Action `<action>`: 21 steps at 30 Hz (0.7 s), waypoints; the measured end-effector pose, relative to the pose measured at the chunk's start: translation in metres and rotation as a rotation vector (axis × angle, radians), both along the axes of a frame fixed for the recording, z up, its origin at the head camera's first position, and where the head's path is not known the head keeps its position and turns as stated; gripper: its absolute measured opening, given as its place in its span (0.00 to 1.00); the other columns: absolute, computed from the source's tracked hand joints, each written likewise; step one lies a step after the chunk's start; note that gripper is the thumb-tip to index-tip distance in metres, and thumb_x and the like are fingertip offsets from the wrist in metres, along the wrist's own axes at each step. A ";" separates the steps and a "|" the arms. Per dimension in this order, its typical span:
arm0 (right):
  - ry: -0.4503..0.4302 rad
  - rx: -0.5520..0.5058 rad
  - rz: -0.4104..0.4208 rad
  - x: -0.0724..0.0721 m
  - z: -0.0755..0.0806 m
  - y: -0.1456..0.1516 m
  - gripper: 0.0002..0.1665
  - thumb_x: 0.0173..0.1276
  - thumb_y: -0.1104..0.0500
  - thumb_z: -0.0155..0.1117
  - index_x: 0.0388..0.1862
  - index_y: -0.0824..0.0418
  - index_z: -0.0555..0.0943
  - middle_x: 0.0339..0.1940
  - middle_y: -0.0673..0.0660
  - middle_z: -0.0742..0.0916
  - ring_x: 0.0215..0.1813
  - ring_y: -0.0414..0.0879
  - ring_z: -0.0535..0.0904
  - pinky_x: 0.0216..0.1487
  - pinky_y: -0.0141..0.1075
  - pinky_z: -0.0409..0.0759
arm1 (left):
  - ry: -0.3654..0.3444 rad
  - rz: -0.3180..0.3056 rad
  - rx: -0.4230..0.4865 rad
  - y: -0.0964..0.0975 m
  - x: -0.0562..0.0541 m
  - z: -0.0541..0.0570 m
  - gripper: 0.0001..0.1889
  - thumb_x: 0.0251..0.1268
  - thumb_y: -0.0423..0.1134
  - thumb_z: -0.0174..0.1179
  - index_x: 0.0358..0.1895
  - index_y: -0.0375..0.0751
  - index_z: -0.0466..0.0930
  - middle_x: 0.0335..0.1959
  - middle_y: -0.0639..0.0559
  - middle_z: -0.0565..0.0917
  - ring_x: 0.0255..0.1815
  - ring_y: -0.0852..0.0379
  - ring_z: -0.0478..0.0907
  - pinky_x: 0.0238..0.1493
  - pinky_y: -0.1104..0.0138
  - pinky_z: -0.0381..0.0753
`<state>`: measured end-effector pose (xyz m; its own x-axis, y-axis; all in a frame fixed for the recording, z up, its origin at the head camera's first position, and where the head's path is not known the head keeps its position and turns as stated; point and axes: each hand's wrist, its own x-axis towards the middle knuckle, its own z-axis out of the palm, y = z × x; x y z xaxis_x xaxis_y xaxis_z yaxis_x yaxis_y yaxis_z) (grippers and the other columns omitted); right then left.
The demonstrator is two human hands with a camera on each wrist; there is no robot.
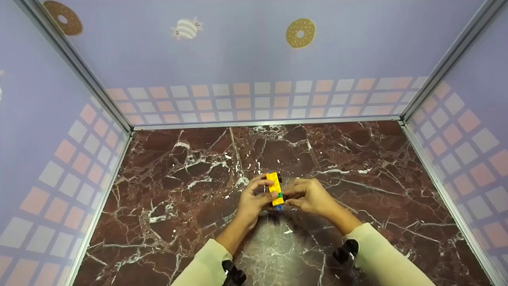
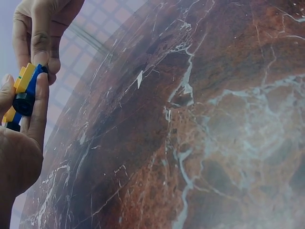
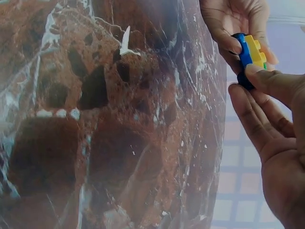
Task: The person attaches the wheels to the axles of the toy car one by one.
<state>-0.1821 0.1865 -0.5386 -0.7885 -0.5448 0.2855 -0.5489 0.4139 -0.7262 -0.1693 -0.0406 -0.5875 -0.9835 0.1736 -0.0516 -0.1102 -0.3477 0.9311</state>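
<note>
A small toy brick car point(image 1: 274, 183) is held just above the marble surface in the head view. Its body is yellow and studded, over a blue base point(image 3: 245, 51), with black wheels point(image 2: 23, 103) and a small green piece point(image 1: 279, 195) near the close end. My left hand point(image 1: 253, 200) grips the car from the left, thumb on the yellow bricks. From the other side my right hand point(image 1: 311, 196) pinches the car's near end between thumb and fingers, at a black wheel in the right wrist view. Fingers partly cover the car in every view.
Dark red marble tabletop point(image 1: 190, 206) with white veins spreads under both hands. Lilac panels point(image 1: 246, 59) with a checkered band close it off at the back and both sides. Black wrist devices point(image 1: 346, 251) sit on the pale sleeves.
</note>
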 end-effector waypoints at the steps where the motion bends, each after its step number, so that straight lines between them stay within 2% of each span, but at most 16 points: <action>1: -0.003 -0.001 -0.001 0.000 0.000 0.000 0.16 0.61 0.71 0.84 0.49 0.64 0.95 0.42 0.59 0.95 0.44 0.55 0.92 0.45 0.42 0.97 | 0.004 0.000 -0.001 0.000 0.000 0.000 0.23 0.68 0.25 0.74 0.62 0.18 0.77 0.84 0.40 0.65 0.50 0.49 0.91 0.42 0.60 0.99; 12: -0.034 -0.005 -0.013 0.001 -0.001 0.000 0.16 0.61 0.72 0.83 0.49 0.65 0.95 0.41 0.59 0.94 0.43 0.53 0.91 0.44 0.41 0.97 | 0.024 0.007 -0.026 0.001 -0.001 -0.001 0.24 0.67 0.28 0.76 0.61 0.19 0.78 0.84 0.38 0.65 0.51 0.48 0.91 0.40 0.61 0.98; 21: -0.067 -0.009 -0.022 0.001 0.000 0.000 0.15 0.62 0.72 0.82 0.49 0.66 0.94 0.42 0.60 0.94 0.43 0.54 0.91 0.44 0.38 0.97 | 0.026 -0.002 -0.042 0.000 -0.003 0.001 0.22 0.67 0.23 0.74 0.60 0.19 0.78 0.85 0.38 0.65 0.49 0.50 0.91 0.39 0.61 0.98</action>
<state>-0.1806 0.1862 -0.5387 -0.8177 -0.5248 0.2364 -0.4898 0.4186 -0.7648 -0.1721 -0.0402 -0.5864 -0.9842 0.1739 -0.0330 -0.0862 -0.3079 0.9475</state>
